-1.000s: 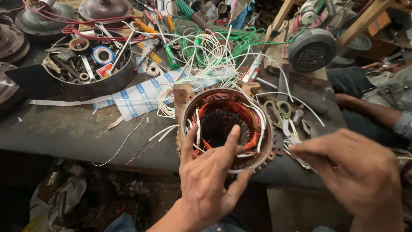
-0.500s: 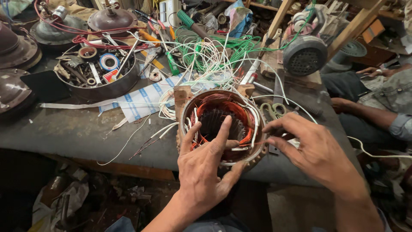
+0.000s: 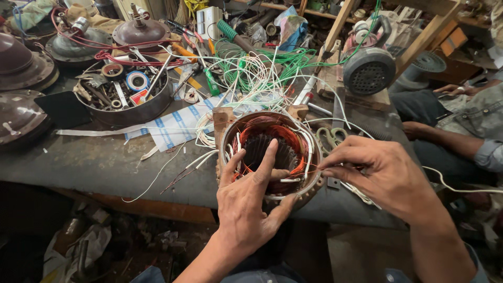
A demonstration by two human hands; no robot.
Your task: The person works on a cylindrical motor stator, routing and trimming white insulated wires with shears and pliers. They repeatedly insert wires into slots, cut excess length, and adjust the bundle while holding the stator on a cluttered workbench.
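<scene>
Two hands were at work on one motor stator (image 3: 270, 154), which stood near the front edge of the bench (image 3: 89, 162). At 9 o'clock from the stator sat a round metal tray (image 3: 126, 97) of tape rolls and small tools, with a blue-striped cloth (image 3: 175, 126) between. The left hand (image 3: 246, 204) lay spread across the stator's bore, fingers apart, thumb braced on the outer rim at 5 o'clock, index finger pressing the copper windings (image 3: 291, 139). The right hand (image 3: 382, 175), at 3 o'clock, had thumb and forefinger pinched together on a thin wire at the rim. In my judgement, sound practice called for steady pressure from the left hand so the coil could not lift, and a straight, gentle draw on the wire, avoiding kinks or scraped enamel. Scissors (image 3: 330, 139) lay at 2 o'clock; a loose tangle of white and green wires (image 3: 262, 73) lay at 12 o'clock.
</scene>
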